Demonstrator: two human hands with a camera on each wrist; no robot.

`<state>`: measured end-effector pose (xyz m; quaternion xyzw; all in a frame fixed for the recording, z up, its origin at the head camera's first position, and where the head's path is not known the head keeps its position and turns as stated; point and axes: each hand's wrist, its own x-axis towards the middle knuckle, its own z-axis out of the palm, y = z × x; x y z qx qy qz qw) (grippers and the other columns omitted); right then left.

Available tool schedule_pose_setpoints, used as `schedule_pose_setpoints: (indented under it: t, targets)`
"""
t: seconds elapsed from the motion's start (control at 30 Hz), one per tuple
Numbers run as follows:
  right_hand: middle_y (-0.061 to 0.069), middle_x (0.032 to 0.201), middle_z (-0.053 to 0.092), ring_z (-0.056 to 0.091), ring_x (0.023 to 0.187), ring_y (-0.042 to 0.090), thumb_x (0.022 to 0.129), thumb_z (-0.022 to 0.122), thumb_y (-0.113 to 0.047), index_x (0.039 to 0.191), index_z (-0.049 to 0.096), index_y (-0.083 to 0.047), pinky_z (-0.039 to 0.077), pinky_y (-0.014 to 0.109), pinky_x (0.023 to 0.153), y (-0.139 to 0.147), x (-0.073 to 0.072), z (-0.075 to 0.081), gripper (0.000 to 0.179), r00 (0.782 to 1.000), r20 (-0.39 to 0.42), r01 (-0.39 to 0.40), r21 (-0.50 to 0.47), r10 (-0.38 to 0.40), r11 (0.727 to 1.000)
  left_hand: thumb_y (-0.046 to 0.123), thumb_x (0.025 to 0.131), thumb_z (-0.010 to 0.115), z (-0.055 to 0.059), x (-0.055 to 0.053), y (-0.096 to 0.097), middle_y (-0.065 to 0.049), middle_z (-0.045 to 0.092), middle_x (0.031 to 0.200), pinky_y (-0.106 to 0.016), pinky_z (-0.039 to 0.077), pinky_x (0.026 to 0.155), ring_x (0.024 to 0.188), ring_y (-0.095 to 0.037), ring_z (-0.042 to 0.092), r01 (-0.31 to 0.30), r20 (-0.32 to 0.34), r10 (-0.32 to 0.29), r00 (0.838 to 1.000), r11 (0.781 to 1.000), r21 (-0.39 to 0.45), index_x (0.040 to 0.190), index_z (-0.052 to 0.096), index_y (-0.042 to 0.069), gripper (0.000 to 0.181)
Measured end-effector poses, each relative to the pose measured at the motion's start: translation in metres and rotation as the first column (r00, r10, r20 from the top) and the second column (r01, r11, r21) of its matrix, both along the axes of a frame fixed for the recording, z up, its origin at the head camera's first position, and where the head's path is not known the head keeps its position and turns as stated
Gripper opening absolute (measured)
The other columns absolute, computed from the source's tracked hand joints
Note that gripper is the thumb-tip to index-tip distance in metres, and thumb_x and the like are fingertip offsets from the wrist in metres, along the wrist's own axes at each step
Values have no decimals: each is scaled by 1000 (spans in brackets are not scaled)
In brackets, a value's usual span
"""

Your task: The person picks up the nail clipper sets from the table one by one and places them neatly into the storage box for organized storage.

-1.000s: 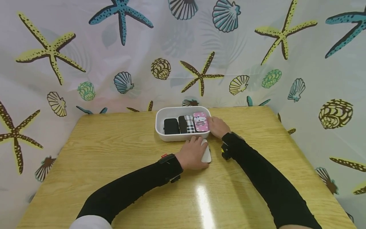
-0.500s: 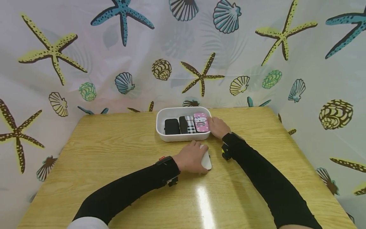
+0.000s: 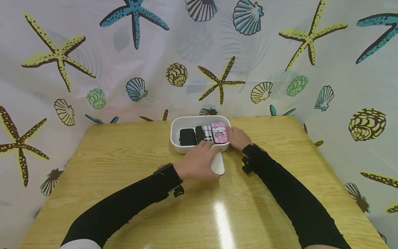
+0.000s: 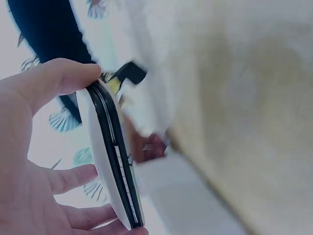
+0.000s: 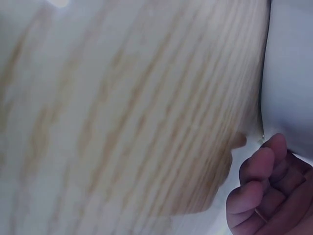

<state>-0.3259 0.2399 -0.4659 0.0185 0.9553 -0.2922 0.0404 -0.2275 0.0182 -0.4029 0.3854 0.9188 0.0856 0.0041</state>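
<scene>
My left hand (image 3: 199, 163) holds a flat white case (image 3: 217, 164) with rounded corners, thumb at one end and fingers at the other. In the left wrist view the white case (image 4: 100, 142) stands edge-on, showing black rims and a seam between its halves. The hand overlaps the front wall of a white bin (image 3: 183, 149). My right hand (image 3: 238, 139) grips the bin's right end at the rim, and in the right wrist view its curled fingers (image 5: 257, 164) lie along the white outer wall.
Side by side in the bin lie a black case (image 3: 188, 137), a black case with a checked flap (image 3: 207, 133) and a pink case with a cartoon figure (image 3: 220, 133). The bin stands at the back of a wooden table (image 3: 124, 148), before a patterned cloth (image 3: 149, 62).
My left hand first drew back slightly toward me with the white case, then moved left and forward to the bin's front wall. The right hand has stayed at the bin's right end.
</scene>
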Motion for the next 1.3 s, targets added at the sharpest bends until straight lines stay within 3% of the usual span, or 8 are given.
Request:
schedule_pose_setpoints:
  t: [0.2,0.33,0.43,0.67,0.83,1.0,1.3]
  targets:
    - [16,107,61,57,93,30,107,16,-49,124,59,-3,46,45,84,3,-2,-2,66,1000,21,-4,17,3,1000,53,72,80,25,-19,-19,-12,50,141,-40,52,88,124,-27,47,-77,-5,77,997,997,16,147,46,16,90]
    - [17,118,61,57,101,32,107,16,-49,136,55,0,46,50,95,4,-2,-2,69,999,31,-6,10,6,1000,49,72,81,33,-36,-31,-14,46,146,-43,50,94,131,-30,44,-129,20,128,992,991,25,149,44,15,92]
    - [18,119,61,56,102,32,107,16,-49,137,54,0,45,50,96,4,-3,-1,69,999,34,-2,10,2,1000,46,73,83,35,-50,-40,-15,44,149,-45,48,98,135,-33,42,-167,41,166,985,986,26,150,43,14,92]
    - [18,116,61,56,100,32,107,16,-48,132,56,0,45,49,94,3,-1,-1,67,999,34,3,19,-4,1000,38,76,84,28,-82,-56,-19,42,151,-47,47,100,138,-38,39,-225,125,223,967,974,-2,152,41,12,92]
    - [18,114,61,56,99,32,108,16,-47,133,56,1,45,48,92,2,0,0,67,999,31,-7,16,7,1000,35,78,83,23,-99,-62,-20,40,153,-50,45,104,140,-40,37,-262,185,263,947,965,-32,154,40,10,91]
    - [17,108,60,57,95,31,108,16,-46,129,57,0,45,45,85,1,0,0,66,1000,27,-3,19,2,1000,39,79,83,17,-112,-63,-19,40,154,-52,39,111,143,-40,35,-275,214,288,933,957,-89,154,39,12,91]
    - [16,109,60,57,95,30,107,16,-49,131,57,-1,44,44,85,1,-2,1,67,1000,28,4,0,-4,1000,38,78,86,9,-128,-57,-15,50,146,-47,46,102,132,-35,48,-232,270,262,926,963,-138,149,46,11,85]
